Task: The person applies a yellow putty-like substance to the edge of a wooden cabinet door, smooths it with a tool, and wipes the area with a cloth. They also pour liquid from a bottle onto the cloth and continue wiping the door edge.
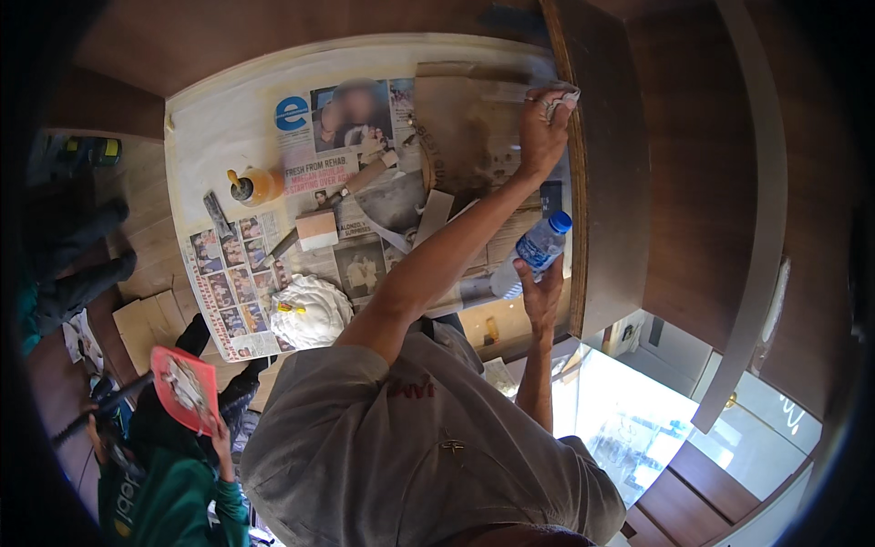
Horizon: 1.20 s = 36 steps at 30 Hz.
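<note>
My left hand (544,135) reaches across to the far right of the table, fingers closed on a crumpled whitish rag (567,97) at the wooden edge (576,173). Lower down, my right hand (544,290) is wrapped round a clear plastic bottle (540,246) with a blue cap and blue label. The bottle is tilted, its cap toward the upper right. Below my left forearm lie newspaper sheets (296,150) and a brown cardboard piece (483,100). A light strip (433,217) lies beside that forearm.
On the newspaper are a white lumpy mound (314,310), a two-tone block (316,230), a flat dark tool (218,214) and an orange container (264,187). At lower left another person in green (173,492) holds a red dustpan (185,390). Brown panels (693,164) rise at right.
</note>
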{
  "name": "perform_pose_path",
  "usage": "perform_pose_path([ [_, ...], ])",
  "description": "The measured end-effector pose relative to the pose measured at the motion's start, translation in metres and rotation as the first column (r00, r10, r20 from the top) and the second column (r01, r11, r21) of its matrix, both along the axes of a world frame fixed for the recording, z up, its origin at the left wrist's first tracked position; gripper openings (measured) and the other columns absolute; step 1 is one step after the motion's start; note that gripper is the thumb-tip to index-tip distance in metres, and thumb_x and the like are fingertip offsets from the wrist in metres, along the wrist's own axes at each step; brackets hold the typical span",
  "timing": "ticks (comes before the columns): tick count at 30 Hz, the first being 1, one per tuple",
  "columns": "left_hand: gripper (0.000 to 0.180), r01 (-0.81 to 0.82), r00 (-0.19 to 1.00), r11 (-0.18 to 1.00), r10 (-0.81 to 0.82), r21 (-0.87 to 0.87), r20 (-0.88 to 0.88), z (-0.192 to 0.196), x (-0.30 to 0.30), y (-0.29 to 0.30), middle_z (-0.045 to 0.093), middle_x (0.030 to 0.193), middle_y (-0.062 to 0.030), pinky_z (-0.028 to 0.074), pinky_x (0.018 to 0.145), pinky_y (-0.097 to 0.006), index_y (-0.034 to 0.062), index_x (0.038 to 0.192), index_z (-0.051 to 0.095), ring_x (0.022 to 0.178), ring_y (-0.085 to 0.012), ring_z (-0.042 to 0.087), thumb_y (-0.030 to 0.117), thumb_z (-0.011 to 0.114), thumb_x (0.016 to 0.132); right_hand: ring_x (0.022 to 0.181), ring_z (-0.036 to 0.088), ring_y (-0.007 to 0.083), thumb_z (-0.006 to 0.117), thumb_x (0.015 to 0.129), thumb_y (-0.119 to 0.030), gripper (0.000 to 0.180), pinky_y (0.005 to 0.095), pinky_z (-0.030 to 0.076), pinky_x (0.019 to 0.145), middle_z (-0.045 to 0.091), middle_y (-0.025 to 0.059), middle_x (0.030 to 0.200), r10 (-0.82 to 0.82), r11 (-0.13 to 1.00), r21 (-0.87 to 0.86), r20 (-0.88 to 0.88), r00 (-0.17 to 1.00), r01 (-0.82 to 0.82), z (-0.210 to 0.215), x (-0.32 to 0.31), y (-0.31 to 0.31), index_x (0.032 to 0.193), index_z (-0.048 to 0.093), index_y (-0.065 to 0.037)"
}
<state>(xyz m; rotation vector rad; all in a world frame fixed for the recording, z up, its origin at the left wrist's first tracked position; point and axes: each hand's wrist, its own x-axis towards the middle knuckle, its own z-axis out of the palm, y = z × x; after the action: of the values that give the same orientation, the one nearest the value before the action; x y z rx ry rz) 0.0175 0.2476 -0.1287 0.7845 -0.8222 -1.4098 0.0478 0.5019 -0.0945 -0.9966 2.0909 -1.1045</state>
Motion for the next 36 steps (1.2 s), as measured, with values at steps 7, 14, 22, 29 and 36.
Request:
perform_pose_path([
  [7,0.024,0.245,0.966,0.939,-0.259,0.242,0.027,-0.009,0.035,0.035,0.069,0.096,-0.0185,0.051,0.084,-0.040,-0.0016,0.108,0.071,0.088,-0.0311,0.067,0.018,0.066,0.096,0.102,0.063,0.0188,0.083,0.087,-0.030,0.058,0.0349,0.047,0.097,0.069,0.0073,0.109,0.021,0.999,-0.033,0.071,0.997,-0.019,-0.010,-0.013,-0.006,0.130,0.053,-0.004],
  [14,0.023,-0.100,0.972,0.987,0.124,-0.126,0.199,0.011,0.010,-0.034,0.070,0.095,-0.0191,0.052,0.082,-0.040,-0.0031,0.106,0.070,0.087,-0.0308,0.068,0.017,0.066,0.095,0.106,0.062,0.0192,0.084,0.087,-0.025,0.059,0.0348,0.047,0.099,0.067,0.0082,0.114,0.002,1.000,-0.010,0.053,0.999,-0.001,-0.018,-0.019,0.011,0.132,0.052,-0.004],
  [22,0.022,0.213,0.971,0.977,-0.208,-0.029,0.116,-0.006,0.045,0.000,0.072,0.101,-0.0192,0.052,0.085,-0.038,-0.0035,0.106,0.070,0.091,-0.0287,0.070,0.014,0.065,0.094,0.117,0.059,0.0239,0.087,0.081,-0.020,0.073,0.0372,0.044,0.105,0.061,0.0115,0.127,-0.034,0.999,0.007,0.033,0.999,0.034,-0.057,-0.025,0.009,0.140,0.046,-0.004],
  [29,0.024,-0.101,0.956,0.959,0.167,-0.264,0.242,0.003,0.016,-0.026,0.073,0.090,-0.0176,0.053,0.082,-0.036,-0.0017,0.107,0.070,0.087,-0.0252,0.070,0.020,0.064,0.098,0.121,0.057,0.0279,0.088,0.081,-0.018,0.078,0.0398,0.042,0.109,0.059,0.0149,0.130,-0.112,0.979,-0.172,0.018,0.993,0.114,-0.085,-0.040,0.003,0.142,0.043,-0.002],
  [36,0.022,0.293,0.952,0.927,-0.306,0.235,0.019,0.012,0.055,0.003,0.071,0.091,-0.0159,0.053,0.077,-0.039,-0.0016,0.107,0.069,0.083,-0.0263,0.069,0.017,0.064,0.096,0.128,0.052,0.0281,0.088,0.081,-0.016,0.078,0.0430,0.038,0.113,0.054,0.0152,0.139,-0.135,0.945,-0.282,0.132,0.982,0.168,-0.103,-0.043,-0.001,0.143,0.044,-0.003],
])
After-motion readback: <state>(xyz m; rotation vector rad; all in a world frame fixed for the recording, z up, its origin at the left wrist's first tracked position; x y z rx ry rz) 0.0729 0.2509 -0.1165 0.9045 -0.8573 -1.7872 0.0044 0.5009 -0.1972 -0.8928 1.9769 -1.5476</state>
